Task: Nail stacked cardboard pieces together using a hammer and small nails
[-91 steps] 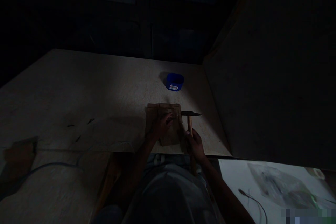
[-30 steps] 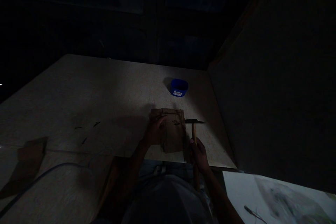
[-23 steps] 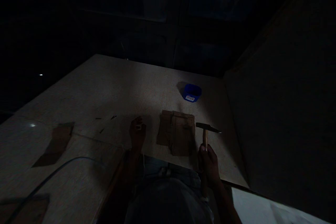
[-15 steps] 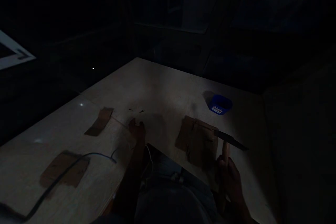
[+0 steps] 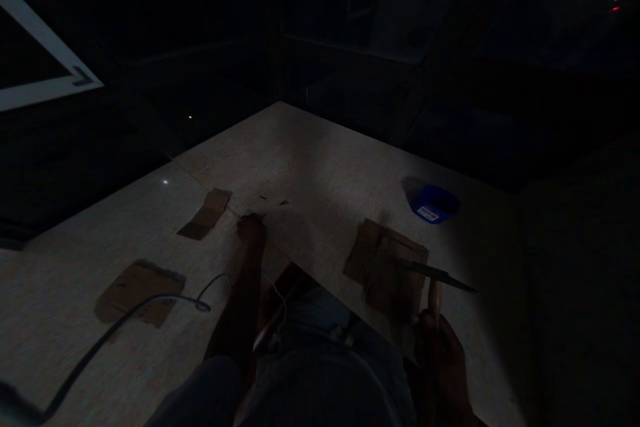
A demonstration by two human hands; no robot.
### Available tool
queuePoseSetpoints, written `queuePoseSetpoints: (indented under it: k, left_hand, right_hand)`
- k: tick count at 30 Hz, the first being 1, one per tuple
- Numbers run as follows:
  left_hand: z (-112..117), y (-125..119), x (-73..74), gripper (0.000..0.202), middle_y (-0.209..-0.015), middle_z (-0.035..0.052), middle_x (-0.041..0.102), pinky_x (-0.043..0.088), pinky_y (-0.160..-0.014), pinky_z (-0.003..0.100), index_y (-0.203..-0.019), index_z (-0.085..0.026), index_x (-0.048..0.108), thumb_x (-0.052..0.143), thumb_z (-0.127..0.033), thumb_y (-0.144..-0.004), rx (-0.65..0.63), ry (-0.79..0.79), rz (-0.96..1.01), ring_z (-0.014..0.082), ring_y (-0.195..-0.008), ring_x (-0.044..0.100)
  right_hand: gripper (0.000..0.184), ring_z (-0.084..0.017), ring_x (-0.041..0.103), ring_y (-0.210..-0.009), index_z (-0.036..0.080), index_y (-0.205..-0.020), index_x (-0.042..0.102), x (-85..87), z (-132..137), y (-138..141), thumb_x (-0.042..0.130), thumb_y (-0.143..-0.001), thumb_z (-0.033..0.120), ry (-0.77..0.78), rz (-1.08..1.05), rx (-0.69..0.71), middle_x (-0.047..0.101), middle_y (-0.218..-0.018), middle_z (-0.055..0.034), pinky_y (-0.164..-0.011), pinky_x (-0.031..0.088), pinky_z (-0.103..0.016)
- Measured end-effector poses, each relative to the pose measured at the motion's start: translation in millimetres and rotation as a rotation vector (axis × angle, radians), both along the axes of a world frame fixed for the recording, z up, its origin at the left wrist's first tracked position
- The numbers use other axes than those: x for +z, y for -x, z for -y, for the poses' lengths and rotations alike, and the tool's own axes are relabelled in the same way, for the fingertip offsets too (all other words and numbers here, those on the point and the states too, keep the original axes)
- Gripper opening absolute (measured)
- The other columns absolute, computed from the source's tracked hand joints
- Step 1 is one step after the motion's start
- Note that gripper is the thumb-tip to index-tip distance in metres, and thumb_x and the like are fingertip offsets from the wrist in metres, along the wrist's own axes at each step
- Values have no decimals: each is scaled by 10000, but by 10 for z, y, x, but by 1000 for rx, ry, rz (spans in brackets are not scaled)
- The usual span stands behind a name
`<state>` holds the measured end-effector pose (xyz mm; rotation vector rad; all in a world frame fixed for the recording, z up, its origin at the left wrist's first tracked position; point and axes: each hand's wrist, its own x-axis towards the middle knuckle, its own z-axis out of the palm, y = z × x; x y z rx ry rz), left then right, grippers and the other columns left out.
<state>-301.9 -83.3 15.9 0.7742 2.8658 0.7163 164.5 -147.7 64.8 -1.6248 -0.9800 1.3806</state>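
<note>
My right hand (image 5: 443, 347) is closed around the wooden handle of a hammer (image 5: 440, 275), whose long dark head is raised above a cardboard piece (image 5: 387, 263). My left hand (image 5: 251, 230) rests low over the table, its fingers drawn together. A short dark sliver, apparently a nail, sticks out at those fingertips; darkness hides most of the grip. Just beyond it lie a thin dark nail (image 5: 263, 197) and a small crossed pair of nails (image 5: 284, 203).
A blue plastic container (image 5: 434, 203) with a white label stands at the right on the pale table (image 5: 320, 160). Smaller cardboard pieces (image 5: 206, 215) lie at the left. A cable (image 5: 115, 327) arches over another cardboard piece (image 5: 143, 290). The surroundings are very dark.
My left hand has turned and closed its fingers, shifting slightly left and away from me. The hammer stays in my right hand, slightly lower. The whole view has shifted a little.
</note>
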Motion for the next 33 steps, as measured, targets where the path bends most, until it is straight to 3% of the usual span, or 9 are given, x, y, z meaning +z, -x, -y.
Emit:
queuePoseSetpoints:
  k: [4,8,10,13,17,20,24,29,33]
  left_hand:
    - [-4,-31,59,198,-961,145,731,510,-829,346,-881,-145,693,500,-139,-840,-150,-140,48,254,-935,677]
    - [-58,-346,52,193,-889,88,737,526,-769,305,-888,-160,698,533,-248,-840,-301,-462,176,206,-830,692]
    - [-108,-626,35,212,-858,65,735,528,-700,288,-903,-167,704,576,-317,-824,-345,-627,384,188,-762,688]
    - [-189,-1131,26,310,-812,48,728,503,-600,250,-936,-160,705,707,-409,-752,-370,-775,862,162,-689,672]
    - [-278,-1755,44,363,-860,59,737,513,-622,224,-940,-153,687,843,-352,-679,-389,-764,1496,147,-744,697]
    - [-328,-2088,52,263,-931,80,749,528,-654,220,-924,-157,684,828,-257,-729,-419,-673,1752,164,-841,720]
    - [-402,-2382,47,299,-860,64,743,500,-598,194,-923,-148,690,856,-284,-715,-491,-557,1786,132,-742,703]
    - [-538,-2637,17,533,-758,47,735,404,-484,169,-896,-130,702,929,-463,-547,-549,-504,1612,86,-561,624]
    - [-648,-2780,-21,567,-783,67,748,477,-555,208,-882,-129,687,942,-462,-501,-560,-506,1573,130,-629,681]
  right_hand:
    - [457,-70,386,-424,217,-806,535,55,56,53,694,-813,646,-23,-66,-68,439,-567,83,-369,325,-170]
    - [490,-57,356,-391,216,-759,498,79,98,105,680,-812,668,-55,-81,-98,421,-539,89,-349,292,-159]
    - [496,-54,349,-371,219,-762,494,76,127,123,670,-811,680,-70,-85,-110,417,-534,91,-335,280,-158]
    - [492,-53,370,-349,220,-759,490,69,191,133,654,-822,680,-100,-77,-118,443,-543,86,-321,286,-162]
    - [499,-49,373,-313,221,-732,466,76,293,112,630,-842,678,-126,-82,-142,445,-527,89,-304,284,-167]
    - [507,-52,381,-310,220,-730,471,99,349,75,641,-824,688,-144,-60,-159,451,-518,90,-298,295,-171]
    - [515,-56,396,-319,221,-747,480,134,384,31,655,-792,703,-144,-33,-188,472,-538,85,-298,302,-174]
    - [508,-57,380,-318,226,-756,479,116,376,-10,642,-786,705,-136,-27,-220,456,-535,89,-296,292,-179]
    - [499,-57,373,-315,227,-774,486,15,352,-57,635,-791,703,-117,-33,-242,456,-536,90,-293,282,-180]
